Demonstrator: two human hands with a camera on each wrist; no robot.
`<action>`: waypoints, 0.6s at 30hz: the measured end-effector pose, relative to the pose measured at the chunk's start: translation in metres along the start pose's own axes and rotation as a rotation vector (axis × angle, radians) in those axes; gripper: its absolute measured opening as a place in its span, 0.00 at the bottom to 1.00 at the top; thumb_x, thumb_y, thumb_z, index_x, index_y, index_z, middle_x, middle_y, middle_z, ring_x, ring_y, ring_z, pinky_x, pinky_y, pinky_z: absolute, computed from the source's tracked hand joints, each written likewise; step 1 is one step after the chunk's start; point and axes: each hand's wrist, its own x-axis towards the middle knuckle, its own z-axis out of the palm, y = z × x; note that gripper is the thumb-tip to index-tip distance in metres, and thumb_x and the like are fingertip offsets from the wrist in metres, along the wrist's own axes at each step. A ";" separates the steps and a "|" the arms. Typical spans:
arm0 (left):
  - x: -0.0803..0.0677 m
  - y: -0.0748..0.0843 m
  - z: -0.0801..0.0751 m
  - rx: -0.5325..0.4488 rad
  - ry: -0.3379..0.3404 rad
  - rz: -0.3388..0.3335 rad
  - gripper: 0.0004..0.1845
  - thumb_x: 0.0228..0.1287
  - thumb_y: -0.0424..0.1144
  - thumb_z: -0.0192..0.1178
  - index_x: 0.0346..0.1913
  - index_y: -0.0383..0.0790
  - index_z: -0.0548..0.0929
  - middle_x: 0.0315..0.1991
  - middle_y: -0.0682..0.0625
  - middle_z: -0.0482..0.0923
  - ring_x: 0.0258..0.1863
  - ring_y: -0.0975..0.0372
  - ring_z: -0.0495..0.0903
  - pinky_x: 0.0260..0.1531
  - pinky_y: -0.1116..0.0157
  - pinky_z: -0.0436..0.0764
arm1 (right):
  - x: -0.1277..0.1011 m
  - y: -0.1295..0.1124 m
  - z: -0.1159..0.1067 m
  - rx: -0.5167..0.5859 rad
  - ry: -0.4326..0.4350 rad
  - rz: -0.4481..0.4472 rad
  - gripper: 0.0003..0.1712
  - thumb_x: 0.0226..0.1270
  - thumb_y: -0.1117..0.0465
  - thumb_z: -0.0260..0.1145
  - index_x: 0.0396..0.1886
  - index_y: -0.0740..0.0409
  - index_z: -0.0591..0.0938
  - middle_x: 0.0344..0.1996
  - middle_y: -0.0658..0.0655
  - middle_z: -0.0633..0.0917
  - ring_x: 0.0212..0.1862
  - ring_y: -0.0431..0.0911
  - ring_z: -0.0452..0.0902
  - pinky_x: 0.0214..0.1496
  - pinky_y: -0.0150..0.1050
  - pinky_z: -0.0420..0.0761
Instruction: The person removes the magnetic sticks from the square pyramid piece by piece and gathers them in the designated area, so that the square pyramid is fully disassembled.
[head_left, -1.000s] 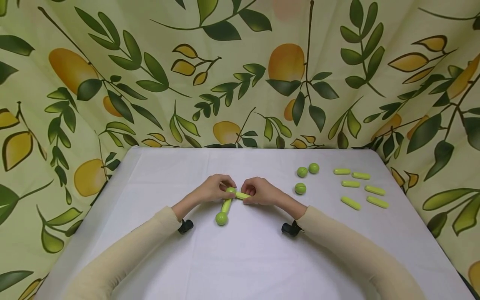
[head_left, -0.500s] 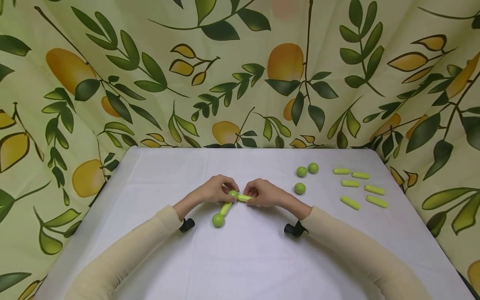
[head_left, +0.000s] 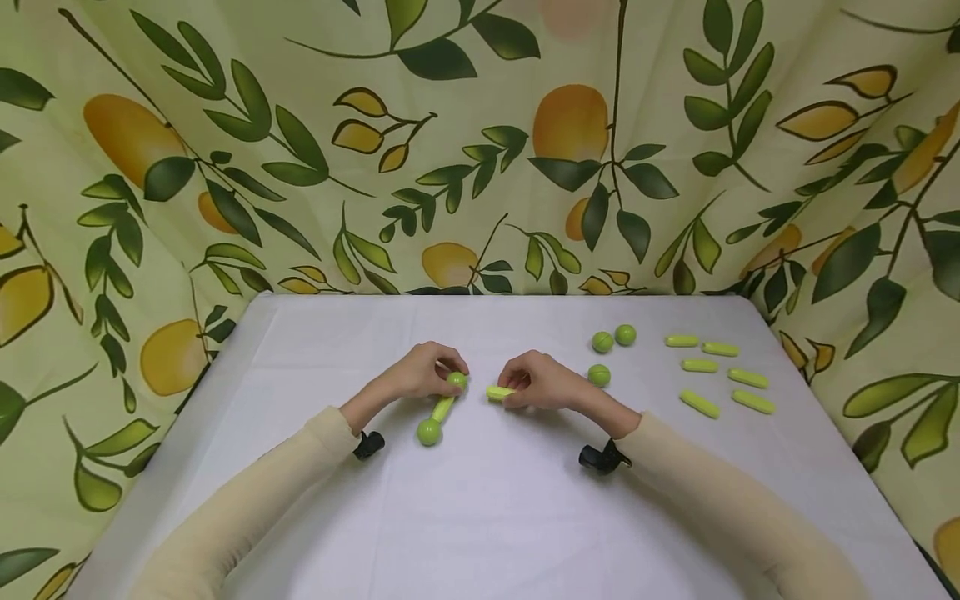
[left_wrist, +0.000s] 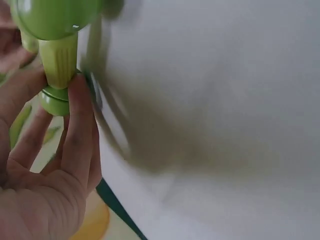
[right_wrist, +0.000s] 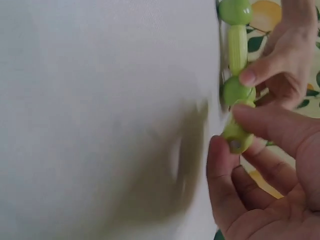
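My left hand pinches a green ball between thumb and fingers. From that ball a ribbed yellow-green stick runs toward the near side, ending in a second green ball. Close up in the left wrist view, the stick joins both balls. Across a small gap, my right hand holds another short stick by thumb and fingertips, its left end facing the gripped ball. A hole shows in one end of this stick in the right wrist view.
Three loose green balls, one of them the nearest ball, lie right of the hands. Farther right are several loose sticks on the white-covered table. A leaf-and-fruit patterned curtain surrounds the back and sides.
The right hand's stick, earlier up against the gripped ball, has come away from it to the right. The left hand has shifted slightly left with the two joined balls.
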 end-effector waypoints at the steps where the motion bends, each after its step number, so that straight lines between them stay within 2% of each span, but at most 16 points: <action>1: -0.001 0.000 -0.002 0.000 0.011 -0.007 0.12 0.50 0.28 0.70 0.40 0.36 0.83 0.37 0.51 0.80 0.39 0.59 0.80 0.38 0.68 0.78 | -0.003 0.002 -0.003 0.012 0.021 0.000 0.08 0.51 0.68 0.73 0.32 0.61 0.83 0.27 0.51 0.81 0.32 0.44 0.76 0.35 0.36 0.77; 7: -0.003 0.001 -0.005 -0.019 0.013 -0.008 0.13 0.51 0.31 0.70 0.41 0.35 0.83 0.40 0.50 0.79 0.41 0.57 0.79 0.40 0.68 0.78 | -0.015 0.010 -0.020 0.067 0.110 -0.020 0.11 0.49 0.69 0.74 0.33 0.59 0.84 0.29 0.52 0.82 0.33 0.46 0.76 0.39 0.39 0.78; 18: -0.007 -0.010 -0.005 -0.032 0.057 0.007 0.12 0.52 0.33 0.70 0.41 0.37 0.83 0.40 0.50 0.80 0.40 0.57 0.80 0.39 0.67 0.78 | -0.035 0.020 -0.033 0.101 0.137 -0.035 0.13 0.48 0.67 0.75 0.36 0.60 0.84 0.31 0.55 0.83 0.34 0.49 0.77 0.38 0.41 0.79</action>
